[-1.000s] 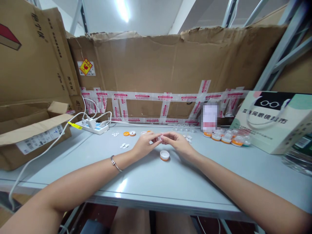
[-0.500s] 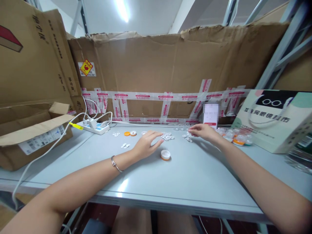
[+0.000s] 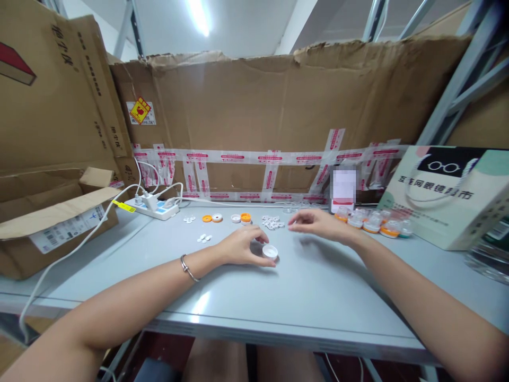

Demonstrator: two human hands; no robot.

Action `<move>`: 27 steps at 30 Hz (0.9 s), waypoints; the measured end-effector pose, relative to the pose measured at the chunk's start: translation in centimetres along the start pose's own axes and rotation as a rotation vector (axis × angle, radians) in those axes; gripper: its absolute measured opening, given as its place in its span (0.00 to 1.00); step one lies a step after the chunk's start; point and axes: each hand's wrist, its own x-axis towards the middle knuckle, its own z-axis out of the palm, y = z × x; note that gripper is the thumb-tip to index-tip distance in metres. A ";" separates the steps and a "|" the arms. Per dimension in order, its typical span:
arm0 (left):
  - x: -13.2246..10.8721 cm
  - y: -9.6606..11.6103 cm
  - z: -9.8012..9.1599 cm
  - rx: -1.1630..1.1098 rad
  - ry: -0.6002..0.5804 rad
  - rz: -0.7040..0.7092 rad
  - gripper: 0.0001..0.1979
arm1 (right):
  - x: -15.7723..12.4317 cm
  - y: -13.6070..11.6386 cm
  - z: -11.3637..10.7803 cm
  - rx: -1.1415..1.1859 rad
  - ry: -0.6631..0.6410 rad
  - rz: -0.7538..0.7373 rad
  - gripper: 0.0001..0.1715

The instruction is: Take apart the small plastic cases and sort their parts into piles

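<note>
A small white cap with an orange rim point(image 3: 270, 252) lies on the grey table point(image 3: 278, 297). My left hand point(image 3: 242, 248), with a bracelet on its wrist, curls round the cap, thumb and forefinger against its left side. My right hand point(image 3: 318, 223) hovers just above the table behind and to the right of the cap. Its fingertips are pinched together on something too small to make out. A small heap of clear white pieces point(image 3: 272, 222) lies between the two hands, further back.
Orange and white caps point(image 3: 217, 217) and white discs point(image 3: 203, 238) lie at the back left, near a power strip point(image 3: 153, 208) with cables. A row of small orange-based containers point(image 3: 371, 224) stands by a paper bag point(image 3: 449, 199). An open cardboard box point(image 3: 51, 223) sits left; a cardboard wall closes the back.
My hands parted from the middle. The right hand reached back right to the small pieces, then came back towards the centre pinched. The left hand dropped onto the cap.
</note>
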 end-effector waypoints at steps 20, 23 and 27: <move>0.2 -0.5 0.7 -0.009 -0.079 -0.027 0.17 | -1.1 -2.1 4.4 -0.054 -0.281 -0.159 0.23; 0.1 -0.5 0.7 -0.006 -0.081 -0.022 0.17 | -1.1 -2.1 4.4 -0.076 -0.274 -0.169 0.23; 0.1 -0.5 0.7 0.003 -0.080 -0.020 0.17 | -1.2 -2.3 4.4 -0.108 -0.258 -0.186 0.22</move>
